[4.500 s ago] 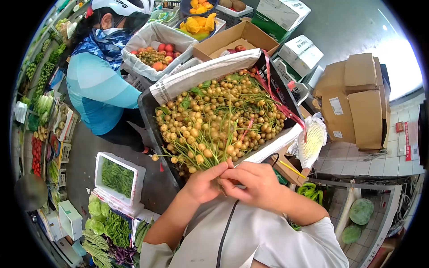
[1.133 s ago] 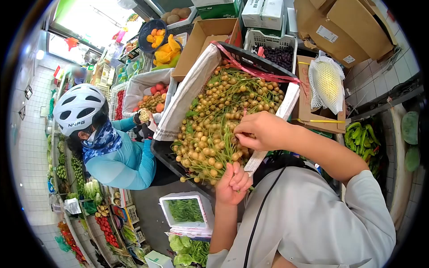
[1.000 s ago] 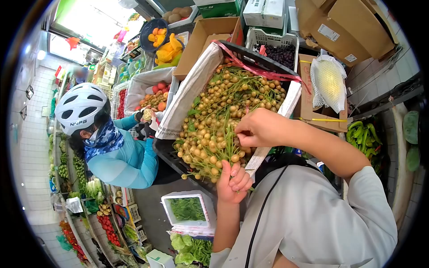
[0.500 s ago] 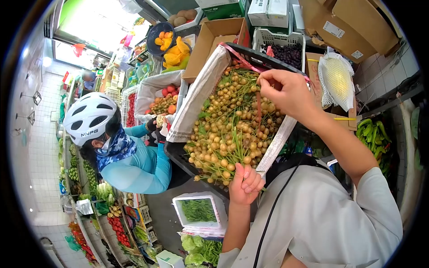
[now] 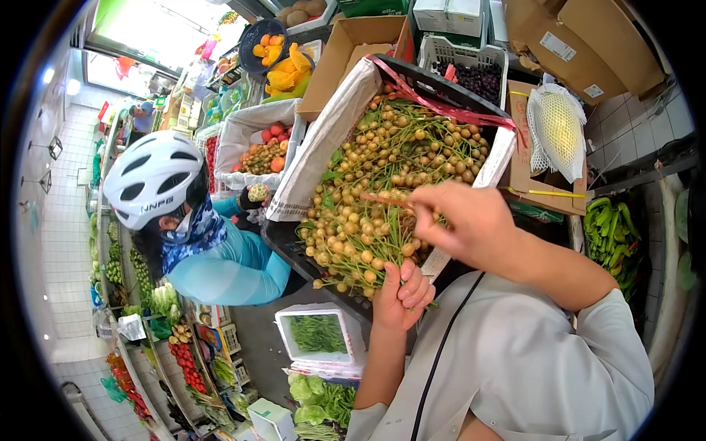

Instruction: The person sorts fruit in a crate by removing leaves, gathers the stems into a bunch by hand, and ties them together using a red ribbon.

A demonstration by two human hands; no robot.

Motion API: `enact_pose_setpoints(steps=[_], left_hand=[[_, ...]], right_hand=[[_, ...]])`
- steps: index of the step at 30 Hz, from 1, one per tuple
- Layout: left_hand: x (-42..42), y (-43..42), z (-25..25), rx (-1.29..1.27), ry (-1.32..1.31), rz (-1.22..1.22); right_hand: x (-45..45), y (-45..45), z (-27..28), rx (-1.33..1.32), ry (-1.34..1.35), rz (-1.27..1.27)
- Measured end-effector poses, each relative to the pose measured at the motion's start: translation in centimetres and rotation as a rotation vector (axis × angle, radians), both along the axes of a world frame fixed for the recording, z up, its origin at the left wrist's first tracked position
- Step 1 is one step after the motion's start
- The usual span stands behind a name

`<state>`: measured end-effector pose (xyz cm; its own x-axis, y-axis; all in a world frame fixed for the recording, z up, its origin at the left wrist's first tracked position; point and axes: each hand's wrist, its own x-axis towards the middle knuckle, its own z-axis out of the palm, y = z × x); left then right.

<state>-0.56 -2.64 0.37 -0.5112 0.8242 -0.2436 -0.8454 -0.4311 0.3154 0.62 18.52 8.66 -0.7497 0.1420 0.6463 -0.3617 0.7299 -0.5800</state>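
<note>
A black crate (image 5: 283,250) lined with white paper holds a heap of small round tan fruit (image 5: 397,147) on green stems. My left hand (image 5: 403,295) is closed around the gathered stems of a bunch (image 5: 346,246) at the crate's near edge. Above and to the right of it, my right hand (image 5: 460,220) is pinched on one end of a thin reddish strip (image 5: 384,200), which stretches left over the fruit. Motion blurs that hand a little. Pink ribbon (image 5: 456,114) lies along the crate's far right rim.
Left of the crate stands a person (image 5: 220,250) in a white helmet, holding a pale round item. Beyond are a lined basket of fruit (image 5: 254,110), a cardboard box (image 5: 320,84) and a grape crate (image 5: 434,51). A foam box of greens (image 5: 353,323) sits below.
My right hand has come down from over the fruit's upper right towards my left hand, with the reddish strip in its fingers. My left hand keeps its hold on the stems.
</note>
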Motion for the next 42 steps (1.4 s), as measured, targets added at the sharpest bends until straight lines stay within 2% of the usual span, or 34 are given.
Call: enact_pose_setpoints(steps=[3, 9, 11, 15, 19, 20, 24, 27, 29, 31, 32, 34, 35, 37, 38, 40, 42], left_hand=[[0.1, -0.3, -0.2, 0.034, -0.025, -0.006], [0.0, -0.1, -0.9, 0.064, -0.016, -0.016], [0.0, 0.1, -0.9, 0.047, -0.003, -0.012], [0.1, 0.0, -1.6, 0.017, 0.041, -0.014], [0.7, 0.8, -0.1, -0.237, 0.173, 0.1], [0.9, 1.0, 0.4, -0.321, 0.113, 0.141], [0.7, 0.6, 0.2, -0.326, -0.047, 0.146], [0.3, 0.1, 0.0, -0.31, -0.07, 0.084], [0.3, 0.2, 0.4, -0.327, -0.136, 0.06], [0.5, 0.0, -0.6, -0.285, -0.168, 0.12], [0.4, 0.7, 1.7, -0.22, -0.229, 0.115], [-0.1, -0.2, 0.0, -0.068, -0.137, 0.044], [-0.4, -0.1, 0.0, -0.03, -0.079, 0.029], [-0.2, 0.0, -0.2, -0.006, -0.072, 0.024], [-0.2, -0.1, -0.4, 0.015, -0.066, 0.023], [-0.3, -0.1, -0.2, 0.018, -0.061, 0.032], [-0.5, -0.2, -0.3, 0.037, -0.059, 0.035]], right_hand=[[-0.3, 1.4, 0.9, -0.144, 0.028, -0.24], [-0.2, 3.9, 3.9, -0.204, 0.24, -0.282], [0.4, 3.3, 4.3, -0.137, 0.253, -0.171], [1.2, -0.3, 1.5, -0.121, 0.095, 0.28], [1.6, -3.0, -2.8, 0.042, -0.007, 0.367], [1.8, -3.3, -3.0, 0.084, -0.069, 0.405], [3.1, -3.1, -3.4, 0.056, -0.223, 0.402], [3.1, -2.7, -3.4, -0.053, -0.216, 0.522], [2.7, -2.8, -1.9, -0.41, -0.125, 0.696], [3.4, -2.3, 1.7, -0.722, -0.213, 0.952], [3.7, -2.1, 3.7, -0.871, -0.242, 1.095], [3.5, -4.6, 5.7, -1.004, -0.218, 1.259], [3.5, -8.1, 6.3, -1.211, 0.089, 1.521], [4.0, -8.8, 7.4, -1.401, 0.432, 1.758], [4.6, -7.4, 7.8, -1.437, 0.162, 1.778], [5.3, -5.2, 7.6, -1.454, -0.121, 1.802], [5.1, -3.9, 6.8, -1.355, -0.459, 1.754]])
